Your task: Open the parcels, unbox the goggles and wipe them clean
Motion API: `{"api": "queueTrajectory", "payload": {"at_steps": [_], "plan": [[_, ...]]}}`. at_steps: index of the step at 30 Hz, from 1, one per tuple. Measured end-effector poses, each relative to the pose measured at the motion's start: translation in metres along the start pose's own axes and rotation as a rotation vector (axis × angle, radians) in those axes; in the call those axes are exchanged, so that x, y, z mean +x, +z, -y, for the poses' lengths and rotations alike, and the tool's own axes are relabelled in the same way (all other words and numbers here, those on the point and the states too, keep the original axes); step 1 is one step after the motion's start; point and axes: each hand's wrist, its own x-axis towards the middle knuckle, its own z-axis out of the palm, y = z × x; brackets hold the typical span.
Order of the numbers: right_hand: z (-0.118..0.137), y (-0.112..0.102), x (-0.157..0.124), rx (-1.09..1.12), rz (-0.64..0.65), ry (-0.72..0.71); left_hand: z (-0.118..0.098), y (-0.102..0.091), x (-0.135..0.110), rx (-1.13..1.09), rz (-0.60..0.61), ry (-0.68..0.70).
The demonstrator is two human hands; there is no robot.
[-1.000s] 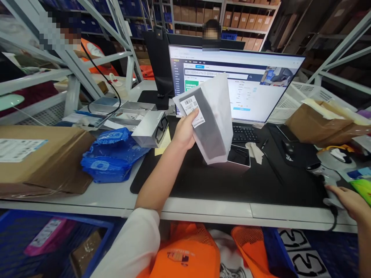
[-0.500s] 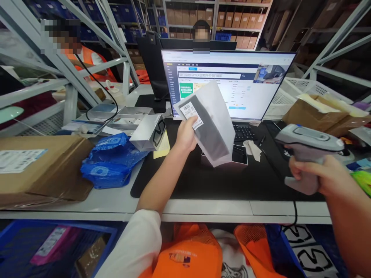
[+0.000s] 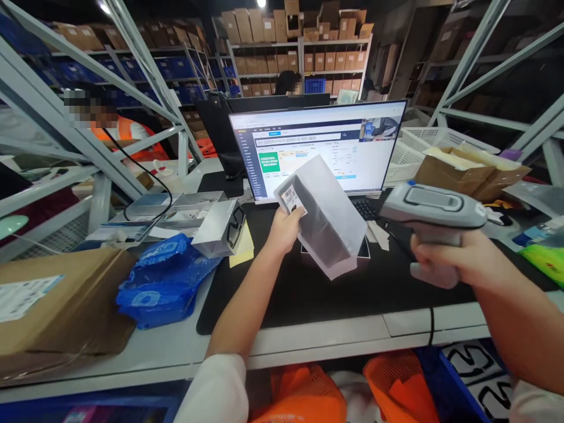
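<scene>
My left hand [image 3: 286,230] grips a frosted plastic bag [image 3: 328,217] by its left edge, with the thumb over a white barcode label [image 3: 292,200]. Something dark and flat shows through the bag. My right hand [image 3: 449,252] is wrapped around the handle of a grey barcode scanner [image 3: 434,205], whose head points left toward the bag. Behind the bag stands a lit monitor [image 3: 247,147] with a web page on it. Mostly hidden under the bag, an open box [image 3: 363,249] lies on the black desk mat [image 3: 299,299].
To the left are a cardboard box [image 3: 57,305], a crumpled blue plastic bag [image 3: 163,282] and a white box [image 3: 215,229] on yellow paper [image 3: 242,247]. Opened brown packaging [image 3: 467,173] stands at right, beside a white basket [image 3: 405,155]. Co-workers sit beyond the metal frame.
My view has tilted up and shifted. The scanner has come closer to the bag and levelled out, and the bag has turned slightly. Both hands keep their hold.
</scene>
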Motion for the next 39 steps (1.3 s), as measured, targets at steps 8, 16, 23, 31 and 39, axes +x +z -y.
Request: {"api": "queueTrajectory", "payload": {"at_steps": [8, 16, 23, 31, 39], "plan": [[-0.053, -0.059, -0.007, 0.091, -0.240, 0.147, -0.006, 0.013, -0.017, 0.075, 0.285, -0.218], [-0.003, 0.029, -0.038, 0.022, 0.084, 0.182, 0.017, 0.030, -0.024, 0.069, 0.226, -0.238], [-0.018, 0.003, -0.031, -0.029, 0.062, 0.093, 0.017, 0.028, -0.022, 0.025, 0.236, -0.295], [-0.035, -0.013, -0.025, -0.165, -0.018, 0.219, 0.017, 0.030, -0.018, -0.086, 0.196, -0.393], [-0.152, -0.128, 0.031, -0.230, -0.452, 0.483, 0.013, 0.024, -0.018, -0.091, 0.240, -0.355]]}}
